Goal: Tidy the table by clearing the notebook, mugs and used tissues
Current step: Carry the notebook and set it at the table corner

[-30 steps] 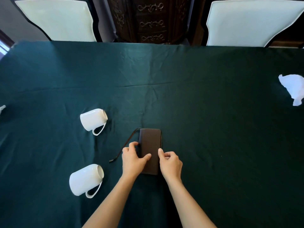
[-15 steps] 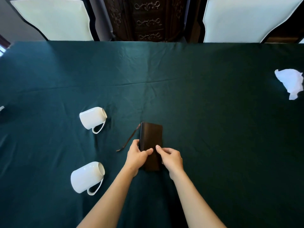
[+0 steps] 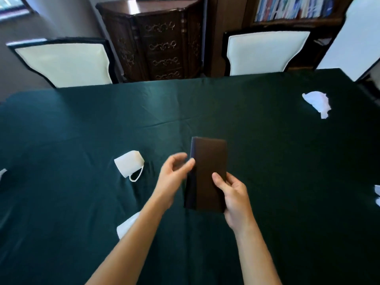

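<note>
While right hand (image 3: 234,195) grips notebook (image 3: 207,173), left hand (image 3: 174,177) loosely open beside spine, perhaps touching.

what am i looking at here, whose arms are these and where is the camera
There is no machine here: these are a person's two bare arms, filmed by one wide-angle camera worn on their head, looking forward and down. That is why the arms reach in from the bottom edge.

The surface is a table under a dark green cloth, with white-backed chairs on the far side. The right hand grips a closed dark brown notebook, thumb on the cover. The left hand is blurred at the notebook's left edge, fingers loosely open; whether it touches is hard to tell.

A white mug lies on its side to the left. A second mug peeks out behind the left forearm. A crumpled tissue lies far right.
</note>
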Demonstrator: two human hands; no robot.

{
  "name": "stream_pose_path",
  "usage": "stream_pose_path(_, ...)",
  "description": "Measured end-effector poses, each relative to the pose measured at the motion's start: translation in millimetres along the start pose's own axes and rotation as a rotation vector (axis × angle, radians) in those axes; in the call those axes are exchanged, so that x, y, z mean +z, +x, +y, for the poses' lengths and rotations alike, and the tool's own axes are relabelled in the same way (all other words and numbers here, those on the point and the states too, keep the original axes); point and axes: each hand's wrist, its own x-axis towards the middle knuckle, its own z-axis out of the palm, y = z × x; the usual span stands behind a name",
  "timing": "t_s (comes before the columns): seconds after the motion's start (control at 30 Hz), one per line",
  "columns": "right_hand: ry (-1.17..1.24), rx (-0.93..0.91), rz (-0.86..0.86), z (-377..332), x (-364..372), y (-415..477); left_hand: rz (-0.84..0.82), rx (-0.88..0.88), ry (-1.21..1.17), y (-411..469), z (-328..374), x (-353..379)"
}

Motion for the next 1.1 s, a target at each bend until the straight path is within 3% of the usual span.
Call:
stream_pose_path(0.07,0.026,-0.062,0.038,-3,10,-29,0.003,0.137,0.05,2,35,-18)
stream_pose_path(0.17,0.071,-0.148,0.071,0,26,-82,-0.188,0.32,0.048,-12,91,-36)
stream_pose_path(0.37,0.178,-0.389,0.156,15,52,-184,-0.676,0.294,-0.176,-85,144,-12)
stream_pose_path(0.6,0.293,-0.636,0.465,20,33,-303,-1.011,0.075,-0.277,-214,110,28)
stream_pose_path(0.9,0.317,-0.831,0.783,51,-17,-475,-1.251,0.081,-0.195,-381,55,50)
stream_pose_path(1.1,0.317,-0.85,0.936,85,-59,-579,-1.353,0.063,-0.037,-481,11,47)
